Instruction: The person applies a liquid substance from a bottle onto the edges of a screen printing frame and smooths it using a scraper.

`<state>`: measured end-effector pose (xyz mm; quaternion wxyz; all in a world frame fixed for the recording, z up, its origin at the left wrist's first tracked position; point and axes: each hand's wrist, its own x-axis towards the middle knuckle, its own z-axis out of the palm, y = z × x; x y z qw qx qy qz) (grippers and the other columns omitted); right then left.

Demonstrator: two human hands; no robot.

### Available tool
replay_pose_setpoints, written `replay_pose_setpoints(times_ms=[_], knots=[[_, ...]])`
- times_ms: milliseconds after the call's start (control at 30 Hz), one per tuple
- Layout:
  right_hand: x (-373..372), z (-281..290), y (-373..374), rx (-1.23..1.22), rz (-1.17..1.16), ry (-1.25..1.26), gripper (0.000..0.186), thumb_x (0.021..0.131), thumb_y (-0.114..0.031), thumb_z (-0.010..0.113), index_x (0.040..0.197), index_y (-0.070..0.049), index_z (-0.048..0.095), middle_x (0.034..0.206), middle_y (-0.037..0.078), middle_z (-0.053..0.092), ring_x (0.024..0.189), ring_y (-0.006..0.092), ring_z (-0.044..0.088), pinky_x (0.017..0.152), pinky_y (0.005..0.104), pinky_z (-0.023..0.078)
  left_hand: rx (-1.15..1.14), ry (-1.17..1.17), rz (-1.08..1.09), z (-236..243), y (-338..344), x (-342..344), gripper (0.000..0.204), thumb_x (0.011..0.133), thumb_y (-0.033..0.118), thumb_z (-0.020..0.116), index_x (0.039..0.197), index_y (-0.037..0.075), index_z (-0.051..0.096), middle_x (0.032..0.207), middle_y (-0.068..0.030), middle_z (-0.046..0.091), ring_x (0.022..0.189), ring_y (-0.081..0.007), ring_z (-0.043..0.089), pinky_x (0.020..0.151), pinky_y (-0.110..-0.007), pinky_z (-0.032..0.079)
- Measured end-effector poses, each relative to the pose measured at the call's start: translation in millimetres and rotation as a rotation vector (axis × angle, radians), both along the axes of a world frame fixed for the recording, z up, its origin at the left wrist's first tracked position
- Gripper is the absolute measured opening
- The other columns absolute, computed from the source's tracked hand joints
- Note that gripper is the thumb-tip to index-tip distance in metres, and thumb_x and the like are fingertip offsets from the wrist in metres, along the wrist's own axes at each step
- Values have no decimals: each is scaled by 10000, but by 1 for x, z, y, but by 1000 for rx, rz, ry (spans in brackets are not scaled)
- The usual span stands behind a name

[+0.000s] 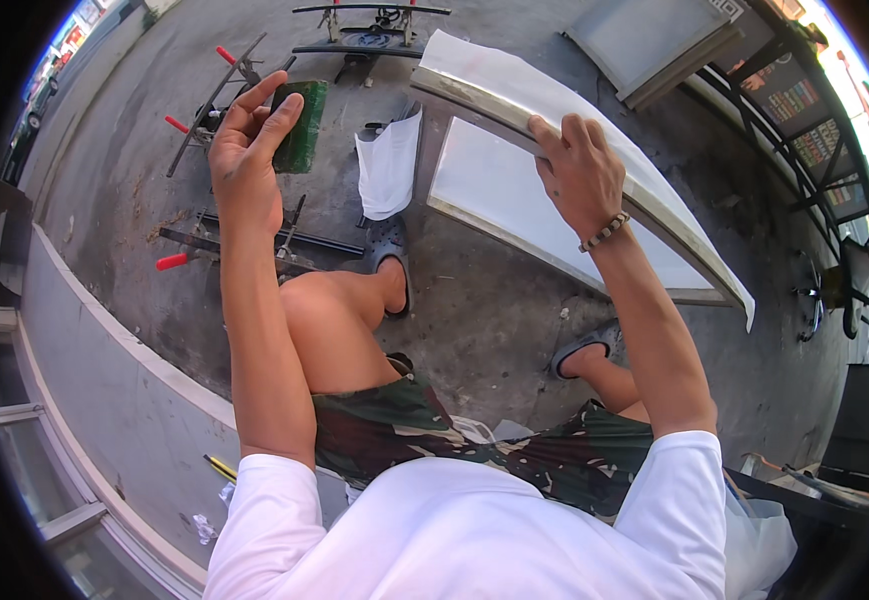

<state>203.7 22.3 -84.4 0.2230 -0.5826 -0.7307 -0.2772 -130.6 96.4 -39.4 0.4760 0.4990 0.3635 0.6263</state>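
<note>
My left hand [246, 150] is raised at the left, its thumb and fingers closed on a flat, dark green rectangular piece [303, 128]. The piece is slightly see-through and its exact kind does not show. My right hand [582, 172] has its fingers curled over the upper bar of a large framed panel [514, 200]. A white sheet [514, 75] lies along that bar and hangs past the frame at its right end. Whether my fingers also pinch the sheet, I cannot tell. The panel stands tilted in front of my legs.
Black metal bar stands [369, 50] with red-tipped handles are on the concrete ground ahead and left. A white cloth-like sheet [388, 165] lies between them and the panel. A low wall [124, 340] runs along my left. Another framed panel [644, 45] stands at the far right.
</note>
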Motion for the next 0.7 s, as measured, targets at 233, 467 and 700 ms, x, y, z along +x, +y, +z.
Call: replay_pose_setpoints(times_ms=[233, 467, 700], knots=[[-10, -6, 11, 9, 12, 5, 362, 747, -102, 705, 1102, -168, 692, 954, 5, 532, 893, 186, 566, 628, 334, 533, 6, 38, -27, 0, -2, -3, 355, 873, 84, 765, 1220, 65, 693, 894, 40, 600, 830, -33, 569, 783, -176, 450], [-14, 0, 12, -39, -30, 21, 378, 749, -99, 714, 1121, -164, 694, 963, 19, 536, 914, 201, 571, 635, 348, 526, 7, 98, -47, 2, -5, 1, 363, 890, 91, 753, 1246, 76, 683, 893, 40, 602, 842, -24, 568, 785, -167, 449], [2, 2, 4, -57, 2, 33, 403, 752, -118, 750, 1151, -115, 693, 951, 32, 530, 941, 214, 560, 735, 363, 478, 55, 150, -107, 5, -11, 14, 476, 907, 92, 739, 1362, 119, 600, 909, 28, 626, 845, -38, 604, 766, -178, 484]])
